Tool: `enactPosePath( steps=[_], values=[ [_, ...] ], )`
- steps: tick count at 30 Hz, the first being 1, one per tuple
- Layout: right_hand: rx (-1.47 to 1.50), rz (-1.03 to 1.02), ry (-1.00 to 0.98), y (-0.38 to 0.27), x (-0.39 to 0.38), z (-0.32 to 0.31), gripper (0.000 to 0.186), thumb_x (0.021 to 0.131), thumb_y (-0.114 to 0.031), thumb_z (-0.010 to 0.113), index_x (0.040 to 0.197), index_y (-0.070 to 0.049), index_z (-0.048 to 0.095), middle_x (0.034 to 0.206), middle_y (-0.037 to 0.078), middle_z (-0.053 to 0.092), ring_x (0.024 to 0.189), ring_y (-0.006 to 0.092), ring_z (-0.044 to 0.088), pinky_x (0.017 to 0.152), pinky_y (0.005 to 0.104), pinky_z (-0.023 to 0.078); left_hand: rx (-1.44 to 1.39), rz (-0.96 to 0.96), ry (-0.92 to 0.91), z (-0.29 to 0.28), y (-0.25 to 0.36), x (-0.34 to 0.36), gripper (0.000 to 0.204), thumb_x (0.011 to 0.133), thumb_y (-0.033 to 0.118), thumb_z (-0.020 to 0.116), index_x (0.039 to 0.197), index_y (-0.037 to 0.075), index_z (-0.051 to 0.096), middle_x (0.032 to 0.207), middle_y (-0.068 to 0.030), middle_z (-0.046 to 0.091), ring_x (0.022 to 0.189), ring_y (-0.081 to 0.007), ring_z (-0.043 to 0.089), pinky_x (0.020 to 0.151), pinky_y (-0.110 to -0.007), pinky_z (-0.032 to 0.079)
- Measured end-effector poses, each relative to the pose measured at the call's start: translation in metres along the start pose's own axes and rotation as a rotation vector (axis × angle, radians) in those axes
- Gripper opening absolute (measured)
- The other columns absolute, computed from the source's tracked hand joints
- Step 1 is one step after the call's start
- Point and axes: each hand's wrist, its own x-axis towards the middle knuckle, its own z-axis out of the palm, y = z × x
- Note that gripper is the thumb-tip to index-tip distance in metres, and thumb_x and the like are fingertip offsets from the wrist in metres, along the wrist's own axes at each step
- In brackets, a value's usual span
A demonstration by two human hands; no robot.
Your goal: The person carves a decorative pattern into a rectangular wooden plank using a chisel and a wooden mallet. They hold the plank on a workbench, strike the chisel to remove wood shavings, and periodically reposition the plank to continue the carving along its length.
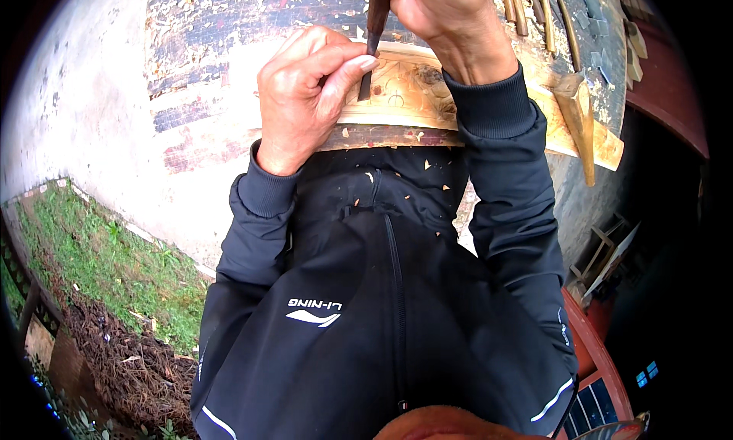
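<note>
A dark chisel (372, 39) stands nearly upright over a pale wooden board (412, 113). Its blade end meets the board, where carved or drawn lines and a dark knot show. My left hand (301, 93) pinches the chisel's shaft low down between thumb and fingers, with its wrist beside the board's left part. Higher up, my right hand (450, 16) is closed on the handle, and part of that hand is cut off by the top edge of the picture. Under the board lies the worn edge of a workbench (191, 81).
A wooden mallet (576, 116) rests at the board's right end, its pointed part over the bench edge. Behind it lie several long-handled tools (548, 16). Wood shavings litter the bench, and chips lie on my dark trousers (416, 180). Grass (99, 249) grows at the left.
</note>
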Motion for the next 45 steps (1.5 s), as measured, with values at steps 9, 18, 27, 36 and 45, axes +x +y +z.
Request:
enactPosePath(
  steps=[9, 18, 27, 36, 45],
  values=[
    [0.001, 0.006, 0.008, 0.006, 0.003, -0.006, 0.064, 0.111, -0.07, 0.039, 0.08, -0.016, 0.049, 0.062, 0.007, 0.057, 0.04, 0.0113, 0.041, 0.039, 0.0235, 0.035, 0.012, 0.011, -0.007, 0.001, -0.003, -0.001, 0.01, 0.085, 0.006, 0.087, 0.093, 0.003, 0.082, 0.079, -0.0066, 0.069, 0.075, -0.0234, 0.066, 0.068, -0.035, 0.052],
    [0.049, 0.0, 0.015, 0.009, 0.007, -0.015, 0.064, 0.11, -0.072, 0.04, 0.079, -0.015, 0.047, 0.061, 0.005, 0.054, 0.041, 0.0112, 0.041, 0.039, 0.0229, 0.033, 0.051, 0.011, -0.011, 0.002, -0.002, 0.0, 0.011, 0.084, 0.006, 0.087, 0.093, 0.003, 0.081, 0.079, -0.0063, 0.069, 0.075, -0.0236, 0.066, 0.067, -0.035, 0.051],
    [0.036, -0.002, 0.122, 0.013, 0.005, -0.02, 0.063, 0.109, -0.071, 0.045, 0.08, -0.016, 0.046, 0.063, 0.004, 0.051, 0.044, 0.0116, 0.039, 0.041, 0.0234, 0.032, 0.102, 0.033, -0.024, 0.002, 0.001, 0.002, 0.011, 0.084, 0.009, 0.087, 0.092, 0.004, 0.082, 0.078, -0.006, 0.069, 0.075, -0.024, 0.066, 0.067, -0.036, 0.051],
    [0.078, -0.032, 0.116, 0.01, -0.005, -0.021, 0.058, 0.112, -0.065, 0.044, 0.081, -0.016, 0.046, 0.064, 0.002, 0.048, 0.049, 0.0117, 0.041, 0.042, 0.0249, 0.033, 0.081, 0.049, -0.038, 0.0, 0.002, 0.003, 0.007, 0.086, 0.006, 0.085, 0.092, 0.005, 0.082, 0.079, -0.0063, 0.07, 0.075, -0.0239, 0.065, 0.069, -0.036, 0.051],
    [-0.022, -0.134, 0.104, -0.066, -0.135, -0.063, 0.054, 0.119, -0.053, 0.033, 0.087, -0.011, 0.044, 0.062, 0.007, 0.054, 0.038, 0.007, 0.034, 0.038, 0.0197, 0.027, -0.067, -0.113, 0.076, -0.007, 0.011, -0.001, 0.009, 0.097, -0.003, 0.074, 0.103, -0.004, 0.081, 0.091, -0.0108, 0.075, 0.083, -0.0171, 0.067, 0.074, -0.029, 0.052]
  ],
)
